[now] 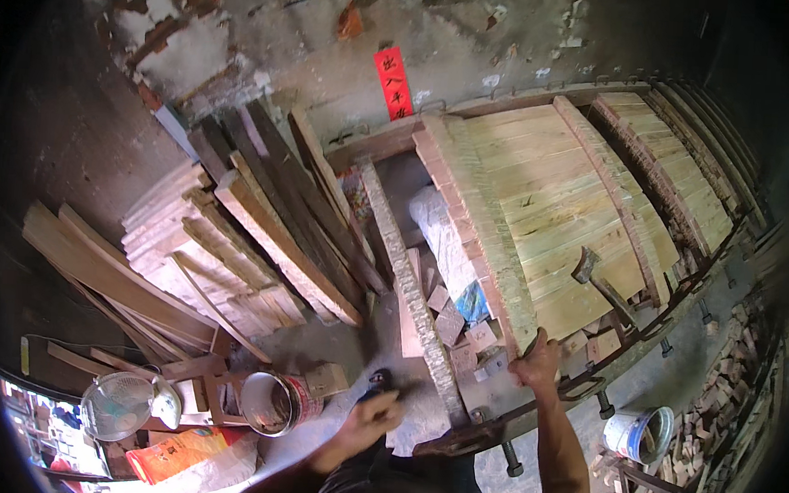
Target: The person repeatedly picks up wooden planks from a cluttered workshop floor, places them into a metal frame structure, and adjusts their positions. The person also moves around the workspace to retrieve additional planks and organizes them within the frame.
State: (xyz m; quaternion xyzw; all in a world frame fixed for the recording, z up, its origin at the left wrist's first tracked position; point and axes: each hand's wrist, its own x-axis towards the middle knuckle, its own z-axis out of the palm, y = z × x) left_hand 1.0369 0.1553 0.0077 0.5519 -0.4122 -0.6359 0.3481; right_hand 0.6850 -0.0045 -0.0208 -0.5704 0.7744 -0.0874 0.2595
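Note:
My right hand [536,362] is closed on the near end of a glue-crusted wooden bar [495,226], which lies slanting across a long rack [576,381]. Beside that bar is a panel of pale boards [542,197] edged together, with a second crusted bar [610,196] along its other side. A hammer-like tool [585,265] rests with its head over the panel and its handle toward the rack's near rail. Away from the rack, my left hand [373,419] hangs low with its fingers curled; nothing shows in it. Another crusted bar [410,284] stands apart at left.
Planks [269,230] lean in stacks against the wall at left. A bucket [275,404], a wire-guarded fan [118,406] and an orange bag [174,454] stand at lower left. Bolts [512,460] jut from the near rail. At right are a white bucket [638,435] and wood offcuts [720,393].

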